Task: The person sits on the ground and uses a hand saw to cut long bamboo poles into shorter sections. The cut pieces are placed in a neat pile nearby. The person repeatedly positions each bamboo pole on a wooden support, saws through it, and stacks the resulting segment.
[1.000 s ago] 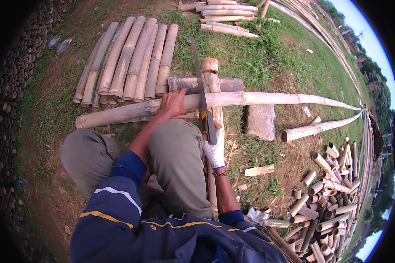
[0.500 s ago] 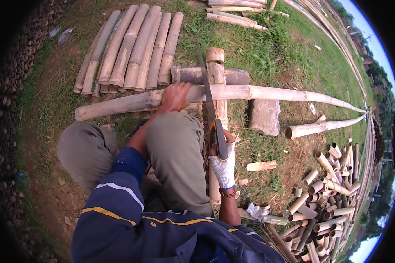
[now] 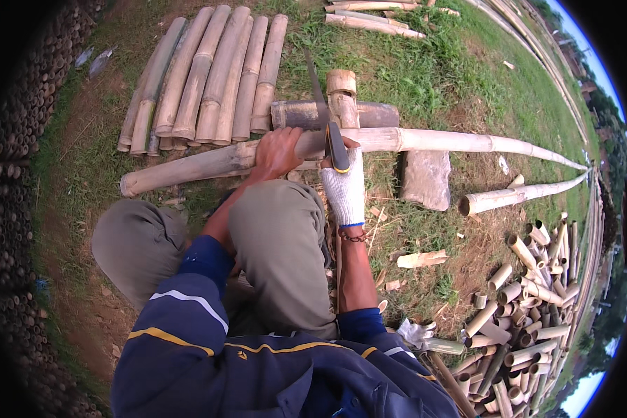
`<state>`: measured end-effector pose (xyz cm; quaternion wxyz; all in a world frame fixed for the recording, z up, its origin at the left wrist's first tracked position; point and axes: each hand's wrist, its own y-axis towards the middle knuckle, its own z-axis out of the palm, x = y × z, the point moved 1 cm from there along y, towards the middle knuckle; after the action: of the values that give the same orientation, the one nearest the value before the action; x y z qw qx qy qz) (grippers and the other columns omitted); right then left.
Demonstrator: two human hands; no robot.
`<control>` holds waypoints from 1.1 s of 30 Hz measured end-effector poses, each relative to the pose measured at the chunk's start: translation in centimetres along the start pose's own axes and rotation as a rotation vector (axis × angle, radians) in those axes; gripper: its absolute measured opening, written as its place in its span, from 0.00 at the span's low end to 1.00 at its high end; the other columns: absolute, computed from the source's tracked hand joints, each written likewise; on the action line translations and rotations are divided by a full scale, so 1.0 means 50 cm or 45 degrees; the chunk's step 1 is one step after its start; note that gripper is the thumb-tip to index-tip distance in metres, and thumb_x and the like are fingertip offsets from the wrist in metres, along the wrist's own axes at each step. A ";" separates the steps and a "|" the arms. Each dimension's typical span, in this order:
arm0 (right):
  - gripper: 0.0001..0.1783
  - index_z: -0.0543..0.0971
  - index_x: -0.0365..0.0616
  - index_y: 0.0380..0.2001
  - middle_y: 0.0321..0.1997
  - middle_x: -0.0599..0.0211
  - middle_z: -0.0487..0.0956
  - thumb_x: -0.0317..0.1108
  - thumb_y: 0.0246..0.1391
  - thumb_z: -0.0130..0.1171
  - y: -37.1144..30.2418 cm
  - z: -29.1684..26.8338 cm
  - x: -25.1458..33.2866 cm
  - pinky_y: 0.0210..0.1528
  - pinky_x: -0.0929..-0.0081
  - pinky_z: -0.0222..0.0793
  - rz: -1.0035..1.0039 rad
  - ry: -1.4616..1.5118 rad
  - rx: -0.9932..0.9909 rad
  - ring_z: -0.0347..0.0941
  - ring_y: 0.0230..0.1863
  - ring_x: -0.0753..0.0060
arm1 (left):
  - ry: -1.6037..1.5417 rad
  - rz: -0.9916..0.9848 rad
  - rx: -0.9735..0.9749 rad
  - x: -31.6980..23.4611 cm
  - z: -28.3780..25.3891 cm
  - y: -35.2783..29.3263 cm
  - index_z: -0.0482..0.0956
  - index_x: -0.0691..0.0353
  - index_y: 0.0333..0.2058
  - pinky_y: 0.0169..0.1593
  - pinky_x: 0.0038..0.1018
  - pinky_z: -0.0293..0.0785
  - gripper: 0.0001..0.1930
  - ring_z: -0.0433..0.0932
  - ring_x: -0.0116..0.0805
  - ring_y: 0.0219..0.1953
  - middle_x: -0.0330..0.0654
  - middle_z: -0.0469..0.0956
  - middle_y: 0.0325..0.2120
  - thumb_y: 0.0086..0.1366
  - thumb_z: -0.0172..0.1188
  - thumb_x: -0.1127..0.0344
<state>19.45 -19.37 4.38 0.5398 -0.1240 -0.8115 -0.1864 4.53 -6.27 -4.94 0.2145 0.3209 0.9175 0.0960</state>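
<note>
A long bamboo pole [image 3: 439,140] lies crosswise before me, over a short bamboo piece [image 3: 343,104] that points away from me. My bare left hand [image 3: 279,150] is closed over the pole, just left of the saw. In my right hand [image 3: 343,184], which wears a white fingerless glove, is the black and yellow handle of a hand saw [image 3: 335,145]. The handle is over the pole, and the blade stretches away past it. I cannot see the blade's edge against the bamboo. Under the far side sits a thick dark bamboo log [image 3: 380,117].
Several cut bamboo lengths [image 3: 209,76] lie side by side at the far left. A stone block [image 3: 426,180] and a second pole [image 3: 522,199] are to the right. Short bamboo offcuts [image 3: 522,313] form a heap at the near right. Stacked bamboo [image 3: 10,153] lines the left edge.
My right hand has pushed the saw forward, away from me, so its handle now reaches the pole. My left hand keeps its grip in the same place.
</note>
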 end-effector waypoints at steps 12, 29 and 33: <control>0.31 0.69 0.39 0.68 0.58 0.60 0.77 0.20 0.62 0.60 -0.572 -0.236 0.054 0.58 0.71 0.75 0.258 -0.098 0.139 0.77 0.52 0.72 | 0.031 -0.091 0.074 0.015 -0.014 -0.025 0.82 0.55 0.60 0.58 0.46 0.83 0.38 0.86 0.51 0.52 0.46 0.87 0.47 0.48 0.86 0.59; 0.37 0.71 0.42 0.72 0.58 0.60 0.83 0.24 0.59 0.66 -0.514 -0.237 0.062 0.57 0.70 0.78 0.333 0.024 0.192 0.83 0.55 0.69 | 0.005 -0.060 0.079 0.004 -0.018 -0.006 0.81 0.59 0.61 0.55 0.48 0.83 0.42 0.86 0.56 0.50 0.49 0.85 0.47 0.44 0.87 0.61; 0.35 0.71 0.40 0.71 0.60 0.62 0.82 0.23 0.59 0.65 -0.531 -0.253 0.114 0.61 0.72 0.75 0.602 0.137 0.139 0.81 0.57 0.73 | 0.008 -0.038 0.111 -0.010 0.028 -0.013 0.81 0.57 0.61 0.55 0.48 0.82 0.43 0.85 0.54 0.50 0.48 0.85 0.47 0.44 0.87 0.60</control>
<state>17.04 -48.79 9.58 0.6169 -0.2709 -0.7388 -0.0172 5.15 -7.01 -6.21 0.1991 0.3158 0.9261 0.0538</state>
